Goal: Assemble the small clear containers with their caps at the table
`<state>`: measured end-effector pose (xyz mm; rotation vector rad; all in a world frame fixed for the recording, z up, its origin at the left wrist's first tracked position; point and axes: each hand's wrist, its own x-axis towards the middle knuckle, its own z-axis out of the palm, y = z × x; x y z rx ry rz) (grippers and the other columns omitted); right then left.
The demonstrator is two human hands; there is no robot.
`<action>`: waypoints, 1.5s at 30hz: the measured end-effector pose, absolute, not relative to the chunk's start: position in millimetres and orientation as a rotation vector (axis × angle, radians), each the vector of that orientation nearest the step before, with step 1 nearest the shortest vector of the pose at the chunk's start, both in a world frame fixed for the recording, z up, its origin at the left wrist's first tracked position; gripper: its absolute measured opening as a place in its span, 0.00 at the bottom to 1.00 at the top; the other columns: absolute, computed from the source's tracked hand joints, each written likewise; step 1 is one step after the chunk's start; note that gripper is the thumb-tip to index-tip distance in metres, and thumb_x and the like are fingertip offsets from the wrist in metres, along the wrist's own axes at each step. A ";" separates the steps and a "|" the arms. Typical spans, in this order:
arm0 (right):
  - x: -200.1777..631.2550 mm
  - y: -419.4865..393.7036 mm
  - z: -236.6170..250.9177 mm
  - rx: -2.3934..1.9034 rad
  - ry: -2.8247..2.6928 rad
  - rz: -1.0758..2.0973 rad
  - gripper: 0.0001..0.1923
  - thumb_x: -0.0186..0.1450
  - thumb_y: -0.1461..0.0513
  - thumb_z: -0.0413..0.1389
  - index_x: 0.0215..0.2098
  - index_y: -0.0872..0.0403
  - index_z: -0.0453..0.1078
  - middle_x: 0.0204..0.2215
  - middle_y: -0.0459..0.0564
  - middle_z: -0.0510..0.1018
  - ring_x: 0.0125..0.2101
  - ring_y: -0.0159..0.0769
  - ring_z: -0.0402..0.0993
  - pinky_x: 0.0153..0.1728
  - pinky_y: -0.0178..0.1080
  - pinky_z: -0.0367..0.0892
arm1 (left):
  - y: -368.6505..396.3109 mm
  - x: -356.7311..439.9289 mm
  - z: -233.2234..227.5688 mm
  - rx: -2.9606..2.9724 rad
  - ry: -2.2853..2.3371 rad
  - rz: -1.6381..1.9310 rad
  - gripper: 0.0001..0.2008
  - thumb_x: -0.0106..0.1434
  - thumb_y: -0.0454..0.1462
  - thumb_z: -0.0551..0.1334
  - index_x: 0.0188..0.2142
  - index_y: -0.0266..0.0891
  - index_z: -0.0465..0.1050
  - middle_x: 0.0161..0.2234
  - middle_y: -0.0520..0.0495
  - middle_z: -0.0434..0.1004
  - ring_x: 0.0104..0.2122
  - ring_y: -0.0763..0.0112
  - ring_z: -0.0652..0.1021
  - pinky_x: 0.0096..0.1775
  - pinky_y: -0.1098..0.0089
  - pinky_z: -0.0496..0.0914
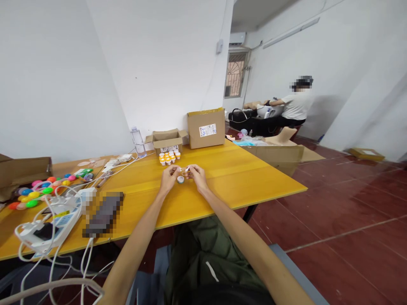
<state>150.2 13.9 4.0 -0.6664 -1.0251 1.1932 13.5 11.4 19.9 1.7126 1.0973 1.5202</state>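
Note:
Both my arms reach out over the yellow table (241, 178). My left hand (168, 176) and my right hand (196, 174) meet above it and pinch a small clear item (184, 170) between their fingertips; what it is stays too small to tell. Directly below them a small white-blue cap (180, 179) lies on the table. Just beyond the hands stands a cluster of small white bottles with orange caps (169, 157).
An open small carton (165, 141), a taller closed carton (206, 127) and a clear water bottle (138, 142) stand at the far edge. Coloured plastic eggs (34, 192), a power strip with white cables (51, 224) and a blurred dark object (103, 214) fill the left. A person (294, 106) works far back right.

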 end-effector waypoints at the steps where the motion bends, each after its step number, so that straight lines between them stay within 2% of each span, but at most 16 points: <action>1: 150.4 13.6 4.6 -0.662 -1.012 1.206 0.16 0.50 0.49 0.60 0.25 0.52 0.67 0.23 0.46 0.75 0.21 0.32 0.71 0.22 0.35 0.68 | 13.1 12.3 19.0 1.701 1.112 1.531 0.07 0.53 0.41 0.64 0.29 0.39 0.74 0.28 0.49 0.78 0.29 0.69 0.77 0.34 0.69 0.70; 7: 150.4 10.6 9.4 -0.671 -0.917 1.269 0.16 0.47 0.51 0.63 0.24 0.52 0.67 0.21 0.46 0.76 0.20 0.33 0.72 0.23 0.36 0.70 | 20.8 4.3 12.9 1.681 1.255 1.530 0.02 0.52 0.34 0.63 0.24 0.39 0.74 0.23 0.51 0.77 0.26 0.69 0.75 0.35 0.68 0.69; 11: 149.8 10.5 9.9 -0.684 -0.890 1.299 0.15 0.45 0.52 0.63 0.23 0.52 0.68 0.20 0.45 0.76 0.20 0.33 0.73 0.25 0.37 0.71 | 24.1 -2.0 7.3 1.763 1.324 1.476 0.03 0.49 0.33 0.64 0.21 0.40 0.74 0.20 0.51 0.75 0.23 0.68 0.73 0.31 0.68 0.67; 14: 149.8 12.1 7.6 -0.687 -0.900 1.315 0.15 0.44 0.52 0.64 0.23 0.53 0.69 0.21 0.46 0.77 0.22 0.33 0.73 0.27 0.38 0.71 | 24.6 -4.7 4.0 1.855 1.442 1.440 0.05 0.48 0.31 0.64 0.19 0.41 0.75 0.19 0.50 0.74 0.24 0.66 0.73 0.33 0.66 0.66; 21: 151.2 17.5 0.1 -0.678 -0.994 1.309 0.15 0.46 0.52 0.64 0.25 0.54 0.71 0.25 0.48 0.79 0.26 0.35 0.75 0.31 0.39 0.72 | 16.7 -0.1 5.6 2.063 1.917 1.062 0.07 0.54 0.33 0.61 0.28 0.42 0.79 0.30 0.44 0.79 0.38 0.60 0.76 0.43 0.64 0.66; 26: 150.6 17.8 -0.9 -0.686 -1.032 1.306 0.15 0.47 0.51 0.64 0.25 0.53 0.72 0.23 0.47 0.78 0.26 0.36 0.74 0.32 0.40 0.72 | 13.9 3.2 9.9 2.144 1.772 1.219 0.09 0.57 0.32 0.59 0.29 0.42 0.79 0.31 0.45 0.79 0.38 0.61 0.75 0.44 0.63 0.67; 32: 149.6 17.3 -0.8 -0.672 -1.072 1.295 0.16 0.45 0.51 0.65 0.25 0.53 0.72 0.22 0.46 0.77 0.25 0.35 0.74 0.31 0.40 0.73 | 12.3 10.9 14.3 2.123 1.353 1.468 0.09 0.58 0.41 0.61 0.29 0.41 0.78 0.27 0.48 0.76 0.32 0.66 0.74 0.40 0.65 0.68; 37: 149.0 18.1 -2.8 -0.656 -1.089 1.285 0.16 0.45 0.52 0.66 0.25 0.54 0.72 0.25 0.48 0.79 0.29 0.37 0.75 0.34 0.41 0.73 | 12.2 12.8 12.9 2.119 1.225 1.484 0.09 0.56 0.43 0.64 0.28 0.41 0.78 0.25 0.50 0.74 0.29 0.69 0.73 0.36 0.68 0.68; 45: 145.4 17.6 -3.2 -0.644 -1.132 1.179 0.16 0.48 0.51 0.64 0.28 0.52 0.71 0.25 0.46 0.78 0.28 0.36 0.76 0.32 0.40 0.74 | 7.8 10.3 15.2 2.282 1.233 1.378 0.10 0.61 0.42 0.59 0.32 0.41 0.78 0.26 0.49 0.73 0.29 0.69 0.72 0.35 0.68 0.67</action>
